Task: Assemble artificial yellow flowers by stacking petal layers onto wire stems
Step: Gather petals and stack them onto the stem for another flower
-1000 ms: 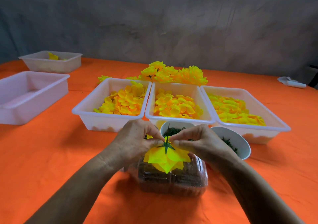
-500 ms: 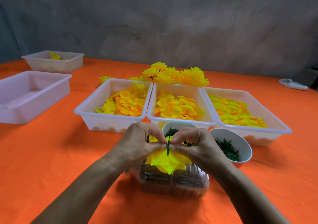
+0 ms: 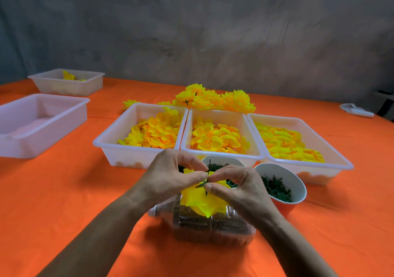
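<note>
Both hands pinch a thin green stem (image 3: 208, 171) between their fingertips; it stands nearly upright, its free tip pointing up and away. The left hand (image 3: 168, 176) and right hand (image 3: 236, 186) meet over the yellow petal layers (image 3: 204, 202), which hang below them.

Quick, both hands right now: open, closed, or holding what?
Left hand: pinching the yellow flower at its top.
Right hand: pinching the green stem above the flower.
</note>
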### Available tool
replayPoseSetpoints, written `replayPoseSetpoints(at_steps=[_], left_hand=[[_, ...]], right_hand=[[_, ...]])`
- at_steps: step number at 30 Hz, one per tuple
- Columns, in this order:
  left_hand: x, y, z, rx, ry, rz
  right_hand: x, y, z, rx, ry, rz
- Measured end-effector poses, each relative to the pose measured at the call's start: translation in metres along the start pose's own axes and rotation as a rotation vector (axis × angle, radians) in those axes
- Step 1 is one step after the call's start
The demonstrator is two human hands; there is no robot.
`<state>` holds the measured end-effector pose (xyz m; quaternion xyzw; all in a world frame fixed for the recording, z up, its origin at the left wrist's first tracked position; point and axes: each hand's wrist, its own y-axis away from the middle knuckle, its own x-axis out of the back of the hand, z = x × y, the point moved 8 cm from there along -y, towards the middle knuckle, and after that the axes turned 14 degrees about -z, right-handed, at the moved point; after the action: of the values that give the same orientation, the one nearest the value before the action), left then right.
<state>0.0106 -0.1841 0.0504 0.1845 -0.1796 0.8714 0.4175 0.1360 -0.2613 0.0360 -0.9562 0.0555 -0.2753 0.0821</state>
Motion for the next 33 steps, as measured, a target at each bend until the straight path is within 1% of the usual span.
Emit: replayPoseSetpoints(at_steps=[4, 8, 13, 16, 21, 24, 25, 27, 29, 31, 33], left_hand=[[0.001, -0.002, 0.008, -0.028, 0.005, 0.059], [-0.002, -0.004, 0.013, -0.044, -0.047, 0.034], [-0.006, -0.005, 0.021, -0.094, -0.145, 0.017], [-0.008, -0.006, 0.026, -0.123, -0.207, 0.018], [-0.006, -0.008, 0.026, -0.139, -0.222, 0.005], [-0.004, -0.008, 0.027, -0.112, -0.247, 0.007], [-0.003, -0.009, 0.027, -0.097, -0.251, 0.010], [-0.003, -0.009, 0.028, -0.077, -0.253, 0.011], [-0.003, -0.009, 0.027, -0.065, -0.247, 0.012], [-0.002, -0.008, 0.026, -0.057, -0.235, 0.017], [-0.002, -0.007, 0.026, -0.052, -0.232, 0.021]], right_hand=[[-0.003, 0.001, -0.004, 0.025, 0.041, 0.115], [-0.005, 0.004, 0.001, 0.054, 0.063, 0.179], [-0.006, 0.005, 0.004, 0.140, 0.027, 0.198], [-0.006, 0.005, 0.002, 0.199, 0.059, 0.221], [-0.007, 0.004, 0.000, 0.213, 0.106, 0.222], [-0.006, 0.008, -0.003, 0.134, 0.206, 0.252], [-0.005, 0.011, -0.006, 0.100, 0.266, 0.290], [-0.005, 0.019, -0.016, 0.065, 0.393, 0.427], [-0.008, 0.025, -0.027, 0.027, 0.463, 0.560], [-0.014, 0.026, -0.031, -0.023, 0.483, 0.631], [-0.019, 0.025, -0.028, -0.078, 0.491, 0.661]])
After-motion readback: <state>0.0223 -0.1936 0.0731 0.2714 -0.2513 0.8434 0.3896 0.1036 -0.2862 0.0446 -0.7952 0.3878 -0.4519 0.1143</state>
